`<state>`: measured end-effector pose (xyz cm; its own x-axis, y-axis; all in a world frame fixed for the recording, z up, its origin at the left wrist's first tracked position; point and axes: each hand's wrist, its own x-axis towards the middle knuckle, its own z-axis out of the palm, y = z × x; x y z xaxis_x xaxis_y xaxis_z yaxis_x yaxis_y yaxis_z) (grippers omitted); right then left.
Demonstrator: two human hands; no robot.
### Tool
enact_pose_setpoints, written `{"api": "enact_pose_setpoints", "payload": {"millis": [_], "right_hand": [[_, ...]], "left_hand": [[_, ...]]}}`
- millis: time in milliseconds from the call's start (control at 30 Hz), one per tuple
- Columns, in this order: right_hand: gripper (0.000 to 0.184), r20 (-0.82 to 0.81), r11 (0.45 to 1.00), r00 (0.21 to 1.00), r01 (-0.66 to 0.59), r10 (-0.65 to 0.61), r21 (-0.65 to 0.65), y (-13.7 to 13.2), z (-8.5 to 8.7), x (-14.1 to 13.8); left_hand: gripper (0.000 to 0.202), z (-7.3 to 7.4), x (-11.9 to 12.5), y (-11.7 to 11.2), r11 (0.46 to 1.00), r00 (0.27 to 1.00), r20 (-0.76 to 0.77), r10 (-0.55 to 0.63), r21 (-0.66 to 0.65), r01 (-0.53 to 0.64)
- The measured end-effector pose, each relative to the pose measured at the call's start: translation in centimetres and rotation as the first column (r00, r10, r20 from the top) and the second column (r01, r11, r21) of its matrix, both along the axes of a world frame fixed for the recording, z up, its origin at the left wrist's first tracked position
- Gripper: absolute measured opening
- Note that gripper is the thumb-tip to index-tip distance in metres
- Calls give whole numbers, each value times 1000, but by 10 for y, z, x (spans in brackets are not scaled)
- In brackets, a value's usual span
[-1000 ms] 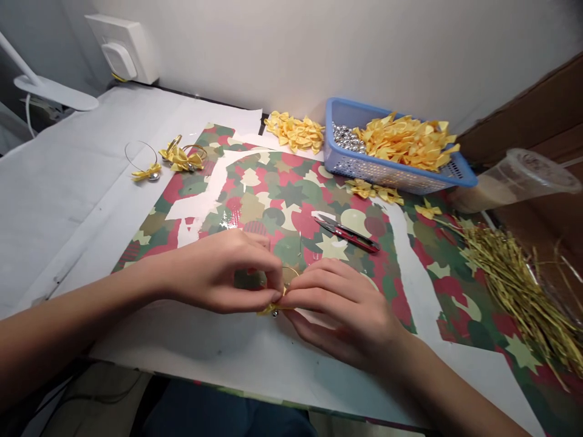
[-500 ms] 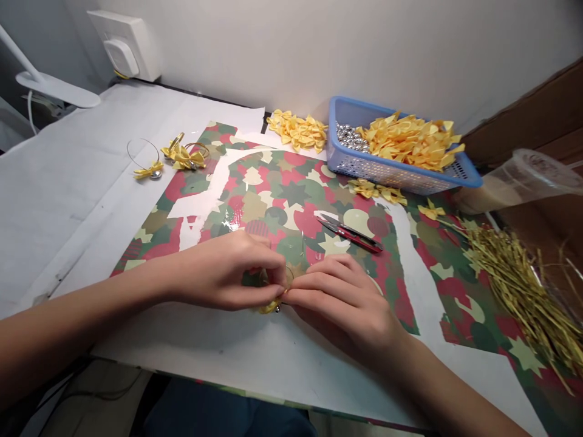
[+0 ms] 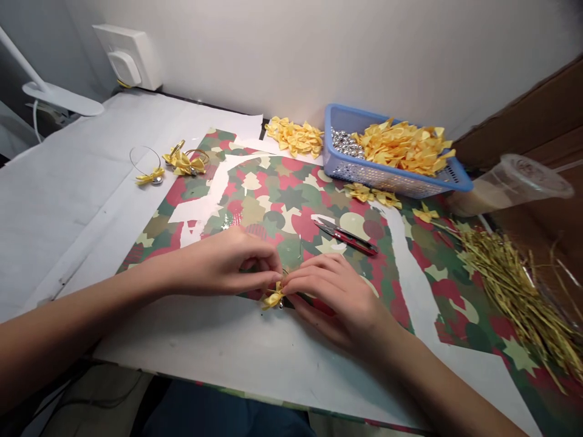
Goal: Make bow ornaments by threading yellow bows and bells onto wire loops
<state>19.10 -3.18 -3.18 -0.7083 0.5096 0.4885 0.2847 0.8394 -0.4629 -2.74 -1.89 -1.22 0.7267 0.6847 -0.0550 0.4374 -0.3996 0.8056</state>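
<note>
At the near middle of the table, my left hand point(image 3: 237, 264) and my right hand point(image 3: 337, 297) meet over a small yellow ribbon bow point(image 3: 272, 298). The thumb and forefinger of my left hand are pinched together at the bow's upper edge. From the other side, the fingertips of my right hand press against it, with the thumb underneath. A tiny silver bell shows below the bow, and a bit of thin cord loops above it. My fingers hide the exact gripping points. Beyond my right hand lie red-handled thread snips point(image 3: 346, 237).
A blue basket point(image 3: 396, 183) of silver bells and yellow bows stands by the wall, a bow pile point(image 3: 295, 137) beside it. Looped bows point(image 3: 186, 162) lie at left. On the right are gold cords point(image 3: 514, 291) and a tilted plastic cup point(image 3: 523, 182).
More of the yellow bow shows below my fingertips now. My left hand has lifted slightly off its front, and both hands stay together. The whole view has shifted a little.
</note>
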Motion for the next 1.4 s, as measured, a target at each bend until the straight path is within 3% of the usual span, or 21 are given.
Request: {"api": "enact_pose_setpoints", "payload": {"millis": [133,333,433,600,867,1100,1233,1400], "right_hand": [[17,-12,1000,1000,-14,14,1,0,-2,2],[15,-28,978,999,-30,37,209,1,-6,2],[13,-18,967,999,-45,51,251,1,-3,3],[15,17,980,997,-76,74,182,1,2,1],[7,-20,996,997,-75,76,50,-1,2,-1],[9,-128,993,991,-57,44,-102,-3,6,-3],[14,-172,997,983,-69,62,-34,-4,5,-4],[16,-114,993,987,-113,116,35,-4,-1,-1]], "left_hand": [[14,-2,0,2,995,999,-37,1,101,3],[15,3,2,0,993,995,30,-96,-72,98],[13,4,3,0,991,993,29,-111,-77,113],[12,4,1,1,994,993,-51,-110,15,111],[10,8,4,-4,987,992,-37,-117,107,120],[9,8,9,-10,983,999,45,-15,182,7],[8,5,8,-11,988,998,62,14,154,-24],[8,1,10,-10,990,995,79,53,123,-62]]}}
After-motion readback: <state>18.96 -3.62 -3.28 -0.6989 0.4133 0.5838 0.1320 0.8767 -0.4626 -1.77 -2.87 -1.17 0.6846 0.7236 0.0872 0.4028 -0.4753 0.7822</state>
